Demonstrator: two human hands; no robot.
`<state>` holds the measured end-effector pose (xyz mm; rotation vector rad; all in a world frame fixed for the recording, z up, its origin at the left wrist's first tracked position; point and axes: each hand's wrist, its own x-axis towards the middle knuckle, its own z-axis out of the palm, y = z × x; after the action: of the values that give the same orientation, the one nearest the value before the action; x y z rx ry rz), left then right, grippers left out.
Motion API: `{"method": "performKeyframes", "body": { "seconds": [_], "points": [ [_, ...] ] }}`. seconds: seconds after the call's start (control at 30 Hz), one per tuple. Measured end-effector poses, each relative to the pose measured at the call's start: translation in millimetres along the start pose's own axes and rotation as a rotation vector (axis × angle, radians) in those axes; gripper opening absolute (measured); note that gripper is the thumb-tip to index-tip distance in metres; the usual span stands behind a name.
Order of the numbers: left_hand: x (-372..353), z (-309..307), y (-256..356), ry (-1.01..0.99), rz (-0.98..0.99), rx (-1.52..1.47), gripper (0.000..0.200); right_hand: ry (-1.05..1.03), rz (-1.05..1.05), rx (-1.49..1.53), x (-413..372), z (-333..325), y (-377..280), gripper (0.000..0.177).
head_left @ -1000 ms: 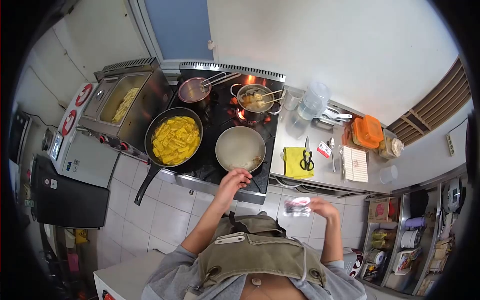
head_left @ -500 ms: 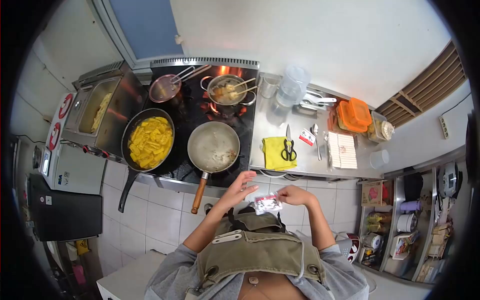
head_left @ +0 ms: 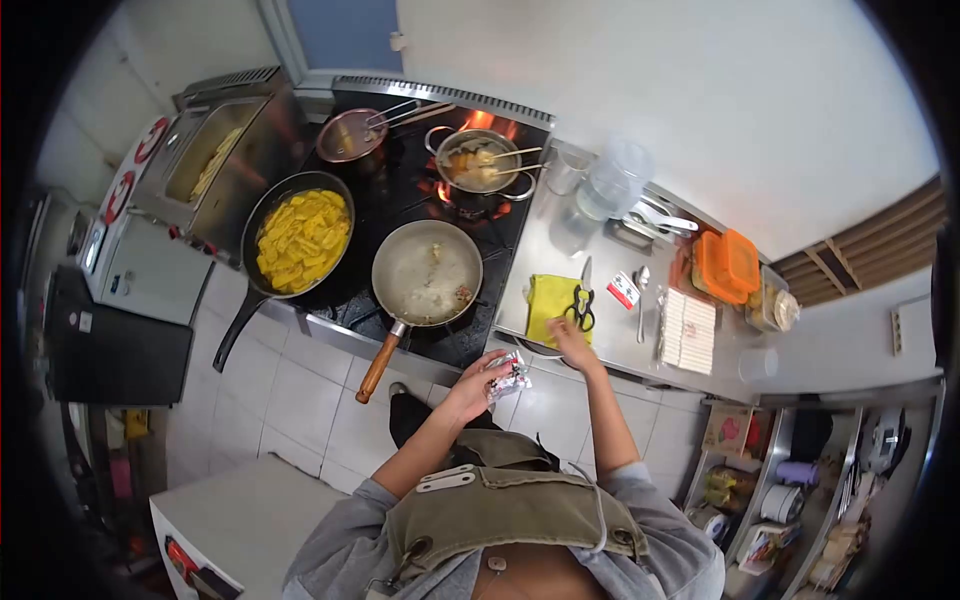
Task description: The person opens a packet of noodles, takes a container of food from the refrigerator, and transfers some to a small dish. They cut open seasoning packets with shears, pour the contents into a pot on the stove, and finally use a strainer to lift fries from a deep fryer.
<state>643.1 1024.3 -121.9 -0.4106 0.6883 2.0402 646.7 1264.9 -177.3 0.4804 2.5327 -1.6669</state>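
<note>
My left hand (head_left: 468, 392) is closed around a small silver, red and white packet (head_left: 510, 378), held in front of the stove edge. At the counter's front edge my right hand (head_left: 570, 345) is over the lower part of a folded yellow cloth (head_left: 548, 305). Its fingers look apart and sit just below the black handles of the scissors (head_left: 584, 306), which lie on the cloth with the blade pointing away. Whether the fingertips touch the handles is hard to make out. Another red and white packet (head_left: 622, 290) lies right of the scissors, beside a metal spoon (head_left: 641, 300).
On the stove stand a pan of yellow food (head_left: 303, 240), a wooden-handled pan (head_left: 425, 275), a steaming pot with sticks (head_left: 485, 163) over flames, and a lidded pot (head_left: 350, 135). Orange containers (head_left: 728, 265), a clear jug (head_left: 615, 180) and a pack of pale sticks (head_left: 688, 330) occupy the counter.
The packet has passed from my right hand to my left. My right hand has moved forward to the cloth and scissors. The view has turned slightly.
</note>
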Motion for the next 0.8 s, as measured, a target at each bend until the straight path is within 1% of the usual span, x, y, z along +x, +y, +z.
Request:
{"method": "performKeyframes", "body": {
  "seconds": [0.03, 0.07, 0.1, 0.13, 0.17, 0.2, 0.27, 0.3, 0.33, 0.4, 0.43, 0.47, 0.5, 0.53, 0.57, 0.6, 0.67, 0.73, 0.77, 0.8],
  "points": [
    [-9.2, 11.6, 5.4, 0.037, 0.047, 0.007, 0.029, 0.180, 0.108, -0.238, 18.0, -8.3, 17.8, 0.034],
    [-9.3, 7.6, 6.7, 0.050, 0.069, 0.003, 0.029, 0.322, 0.037, -0.494, 31.7, -13.9, 43.7, 0.035],
    [-6.9, 1.6, 9.7, -0.004, 0.111, -0.076, 0.024, 0.409, 0.023, -0.589, 34.6, -15.6, 40.6, 0.035],
    [-9.9, 2.9, 16.8, -0.061, 0.152, -0.152, 0.019, 0.428, 0.035, -0.636, 43.6, -15.5, 49.6, 0.040],
    [-14.0, 3.4, 23.8, -0.005, 0.190, -0.161, 0.011, 0.475, 0.115, -0.676, 49.7, -13.6, 59.4, 0.046],
    [-21.1, 6.3, 33.6, 0.001, 0.203, -0.162, 0.011, 0.521, 0.199, -0.717, 52.6, -13.0, 61.5, 0.052],
    [-32.5, 7.1, 52.5, -0.038, 0.150, -0.379, 0.008, 0.468, 0.240, -0.700, 55.0, -20.6, 56.7, 0.062],
    [-28.8, 5.5, 54.7, 0.007, 0.214, -0.417, 0.007, 0.433, 0.268, -0.686, 57.2, -24.0, 54.7, 0.058],
    [-33.4, 11.0, 60.9, 0.011, 0.214, -0.419, 0.007, 0.428, 0.269, -0.685, 56.8, -27.5, 51.2, 0.058],
    [-40.4, 22.1, 74.8, 0.041, 0.242, -0.452, 0.009, 0.368, 0.416, -0.616, 56.5, -40.0, 40.5, 0.059],
    [-39.1, 15.8, 79.3, 0.019, 0.228, -0.403, 0.012, 0.317, 0.420, -0.421, 52.9, -50.1, 35.2, 0.059],
    [-37.8, 10.4, 84.1, 0.015, 0.227, -0.402, 0.012, 0.262, 0.425, -0.046, 47.6, -53.6, 33.3, 0.061],
    [-36.9, 6.8, 89.6, 0.052, 0.290, -0.285, 0.014, 0.194, 0.315, 0.139, 34.6, -50.2, 25.0, 0.059],
    [-36.6, 5.9, 95.7, 0.089, 0.352, -0.168, 0.017, 0.124, 0.202, 0.320, 16.5, -44.0, 2.8, 0.058],
    [-39.0, 11.6, 104.5, 0.155, 0.387, -0.150, 0.021, 0.037, 0.121, 0.363, -1.9, -34.2, -32.3, 0.058],
    [-37.6, 12.4, 112.7, 0.148, 0.384, -0.151, 0.021, -0.051, 0.043, 0.404, -23.5, -22.2, -71.9, 0.058],
    [-33.8, 10.5, 129.4, 0.077, 0.467, -0.019, 0.024, -0.143, 0.028, 0.236, -54.3, -3.3, -135.9, 0.058],
    [-29.7, 7.5, 140.7, 0.050, 0.464, 0.009, 0.025, -0.319, -0.027, 0.142, -67.0, 15.4, -151.5, 0.060],
    [-27.5, 7.4, 145.2, 0.051, 0.477, 0.011, 0.025, -0.366, -0.071, 0.142, -70.5, 26.5, -155.5, 0.064],
    [-27.8, 8.4, 148.2, 0.054, 0.492, 0.012, 0.024, -0.371, -0.031, 0.103, -73.0, 37.7, -158.9, 0.064]
  ]
}}
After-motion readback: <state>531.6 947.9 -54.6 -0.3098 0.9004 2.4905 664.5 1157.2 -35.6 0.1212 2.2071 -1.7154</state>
